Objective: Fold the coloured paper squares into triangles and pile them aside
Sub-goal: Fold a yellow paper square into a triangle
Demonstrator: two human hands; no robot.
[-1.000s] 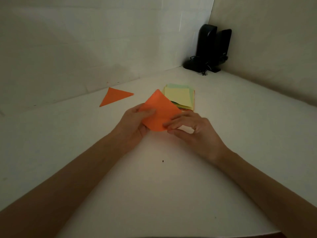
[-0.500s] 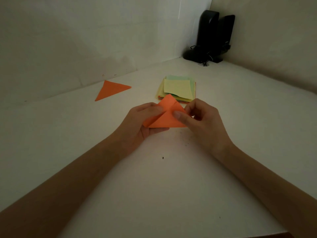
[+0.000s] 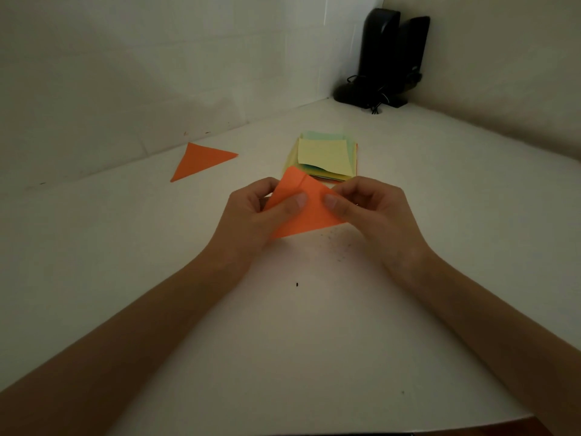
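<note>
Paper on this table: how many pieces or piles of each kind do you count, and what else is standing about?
Folded orange triangle, lying aside: 1
Orange sheet pinched by left hand and right hand: 1
Stack of unfolded squares: 1, sheets uncountable
Black speakers: 2
Total: 5

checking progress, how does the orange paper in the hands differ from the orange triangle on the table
The held orange paper is pinched by the left hand and right hand; the orange triangle lies untouched on the table. The held orange paper shows a misaligned layer edge near its top corner; the orange triangle looks flat and clean-edged. Both are the same orange.
</note>
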